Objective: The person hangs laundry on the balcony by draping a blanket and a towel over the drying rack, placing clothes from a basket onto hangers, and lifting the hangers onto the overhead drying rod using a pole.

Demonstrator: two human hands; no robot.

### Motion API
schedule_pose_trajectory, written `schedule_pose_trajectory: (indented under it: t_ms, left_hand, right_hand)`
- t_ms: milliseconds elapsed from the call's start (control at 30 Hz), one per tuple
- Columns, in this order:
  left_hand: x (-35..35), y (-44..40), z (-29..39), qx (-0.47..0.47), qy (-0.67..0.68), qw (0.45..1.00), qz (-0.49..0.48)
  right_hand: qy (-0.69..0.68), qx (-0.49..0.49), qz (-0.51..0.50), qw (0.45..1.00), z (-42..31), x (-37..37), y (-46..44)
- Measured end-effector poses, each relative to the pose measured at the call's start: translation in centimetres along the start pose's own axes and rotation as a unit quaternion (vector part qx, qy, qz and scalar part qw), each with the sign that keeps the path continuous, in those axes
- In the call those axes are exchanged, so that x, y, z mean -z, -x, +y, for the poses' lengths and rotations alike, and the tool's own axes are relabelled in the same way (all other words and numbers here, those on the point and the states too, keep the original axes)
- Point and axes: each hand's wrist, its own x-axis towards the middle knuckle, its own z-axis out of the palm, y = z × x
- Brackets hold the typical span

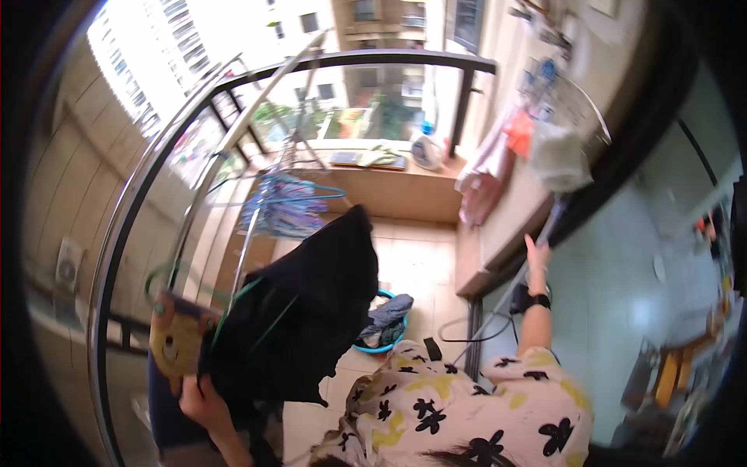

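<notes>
- While the left hand (204,401) bends its fingers at the lower edge of a yellow bear-faced piece (175,344), a broad black fabric garment (311,311) spreads beside it; whether they pinch piece or garment, I cannot tell.
- The garment hangs between the black metal railing (350,58) and the floor's middle, apparently held wide by a thin green hanger (246,291).
- The right hand (537,255) meets a slim grey pole (555,215), one digit raised; blur hides whether the rest wrap it. The pole slants, so the hand perhaps steadies it.
- Below the garment's right edge sits a round blue plastic basin (377,349) of crumpled dark clothes (389,313) — partly covered by the garment.
- Blue and purple hangers (284,206) crowd the tan ledge's (405,194) left end; a white blue-capped bottle (426,152) stands near its right end.
- A dark looped cable (467,339) lies near the pole's lower part — a likely snag.
</notes>
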Motion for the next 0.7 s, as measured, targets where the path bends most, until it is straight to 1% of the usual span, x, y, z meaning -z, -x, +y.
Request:
schedule_pose_trajectory:
  t_ms: [33,67,100,133,167,200,233,267,300,333,367,400,433,467,500,533,567,600,633,700]
  left_hand:
    - [-0.1,-1.1,0.1,-0.01,0.007,1.0,-0.005]
    - [0.4,-2.6,-0.3,-0.023,0.002,1.0,-0.003]
    - [1.1,-3.9,0.3,0.003,0.015,1.0,-0.01]
    - [1.5,-4.3,0.5,-0.003,-0.011,1.0,-0.008]
    - [1.9,-5.5,0.9,-0.02,-0.018,1.0,0.012]
    - [2.4,-5.8,1.2,-0.008,-0.026,0.999,0.024]
    - [3.2,-5.9,1.3,-0.009,-0.025,0.999,0.042]
    - [3.1,-6.2,1.4,-0.009,-0.007,0.997,0.072]
    - [3.7,-6.5,1.3,0.008,0.004,0.997,0.077]
    - [4.4,-6.7,0.9,0.025,0.006,0.996,0.088]
    - [4.6,-6.8,0.8,0.041,0.017,0.994,0.095]
    - [4.9,-7.0,0.9,0.044,0.012,0.993,0.106]
    - [5.1,-7.3,1.2,0.056,0.014,0.992,0.11]
    - [6.0,-7.8,1.3,0.059,0.009,0.992,0.11]
    - [6.6,-8.1,1.4,0.053,-0.003,0.992,0.116]
    - [7.1,-8.4,1.6,0.067,-0.003,0.991,0.114]
    - [7.3,-8.7,1.7,0.081,0.0,0.99,0.117]
    - [7.7,-9.0,1.7,0.091,0.021,0.988,0.122]
    - [8.3,-9.3,1.9,0.083,0.012,0.988,0.132]
    - [9.9,-10.1,1.8,0.088,-0.017,0.984,0.151]
  right_hand:
    - [-0.033,-0.002,-0.119,0.992,4.0,-0.9,-0.9]
    - [-0.146,0.099,-0.091,0.98,13.7,-6.8,-3.6]
    - [-0.348,-0.208,-0.143,0.903,10.6,-4.8,-1.4]
    - [-0.296,-0.227,-0.134,0.918,9.3,-3.1,-0.3]
    - [-0.324,-0.255,-0.054,0.91,8.9,-2.8,1.2]
    - [-0.296,-0.215,-0.045,0.93,8.5,-1.6,3.2]
    - [-0.274,-0.188,-0.076,0.94,9.4,-1.9,4.9]
    - [-0.275,-0.179,-0.117,0.937,6.6,0.6,7.8]
    - [-0.303,-0.1,-0.093,0.943,8.5,-2.5,9.9]
    - [-0.196,-0.155,-0.224,0.942,2.9,-0.8,14.0]
    - [-0.244,-0.14,-0.306,0.91,2.7,-2.5,17.3]
    - [-0.236,-0.034,-0.433,0.869,-5.5,1.6,21.0]
    - [-0.235,-0.021,-0.539,0.809,-10.0,2.5,23.0]
    - [-0.314,0.029,-0.62,0.718,-15.4,4.1,25.0]
    - [-0.417,0.098,-0.65,0.627,-19.7,5.7,26.2]
    - [-0.493,0.139,-0.684,0.519,-24.0,7.3,26.9]
    - [-0.467,0.151,-0.712,0.503,-27.5,8.8,27.0]
    - [-0.469,0.149,-0.735,0.467,-30.3,9.1,27.7]
    - [-0.469,0.148,-0.757,0.429,-32.7,9.3,28.5]
    - [-0.44,0.193,-0.782,0.397,-37.4,8.7,30.8]
